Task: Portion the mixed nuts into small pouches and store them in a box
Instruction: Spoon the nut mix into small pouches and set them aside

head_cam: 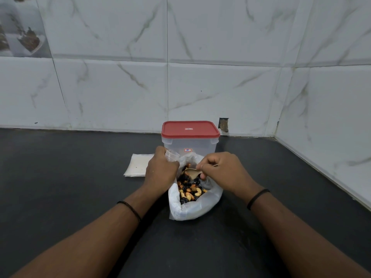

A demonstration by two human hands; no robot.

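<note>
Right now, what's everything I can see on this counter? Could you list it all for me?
box: one, clear with a red lid shut on it, at the back by the wall.
small label: one, white and red, on the box front.
bag of mixed nuts: one, clear plastic, open, in front of the box.
spoon: one, pale, over the nuts.
small pouch: one, clear, above the bag's left edge.
stack of pouches: one, whitish, flat, left of the box.
counter: one, dark.
wall tiles: white marbled, behind and right.
left hand: grips the small pouch.
right hand: pinches the spoon.
</note>
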